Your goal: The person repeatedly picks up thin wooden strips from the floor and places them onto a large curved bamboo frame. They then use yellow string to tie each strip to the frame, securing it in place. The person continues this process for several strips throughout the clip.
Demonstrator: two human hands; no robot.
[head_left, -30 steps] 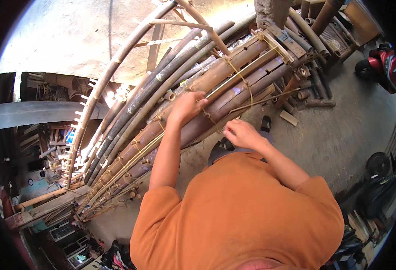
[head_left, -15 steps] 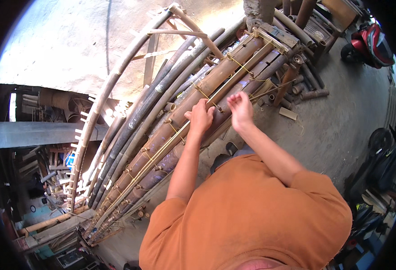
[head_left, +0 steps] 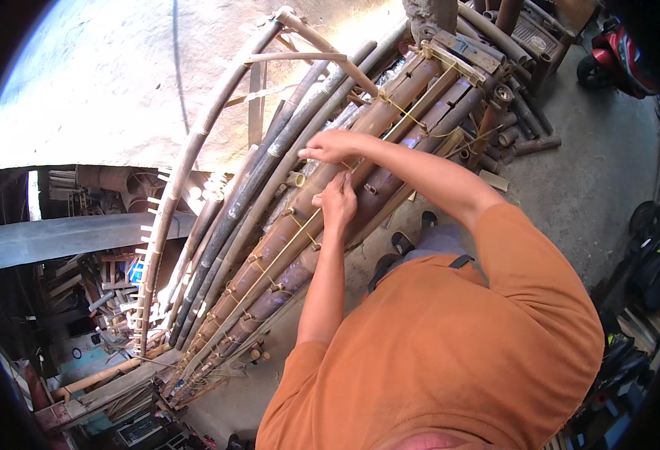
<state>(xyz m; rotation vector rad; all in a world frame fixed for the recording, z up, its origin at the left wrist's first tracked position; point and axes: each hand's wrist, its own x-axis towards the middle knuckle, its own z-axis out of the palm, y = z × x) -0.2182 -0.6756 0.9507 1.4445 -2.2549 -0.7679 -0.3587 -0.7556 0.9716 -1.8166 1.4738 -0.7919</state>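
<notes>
Long brown bamboo tubes (head_left: 378, 120) lie side by side in a tapering row, with lighter strips along them and yellow cord (head_left: 414, 114) tied across at intervals. My left hand (head_left: 337, 201) rests on the middle of the row, fingers bent together and thumb out to the left. Just beyond it, my right hand (head_left: 331, 146) reaches across the tubes toward the far side, its fingers closed. A short bit of cord shows between the hands. Whatever either hand pinches is too small or hidden to make out.
Beyond the row stand dark bamboo poles (head_left: 270, 154) and a curved pole with short pegs (head_left: 195, 146). A concrete post (head_left: 429, 19) rises at the row's far end. Cut bamboo pieces (head_left: 536, 145) lie on the floor at right, near a red motorbike (head_left: 621, 64).
My right hand has swung left across the tubes, from open on the near side to closed beyond my left hand. The left hand stays near the same spot. The view has shifted slightly.
</notes>
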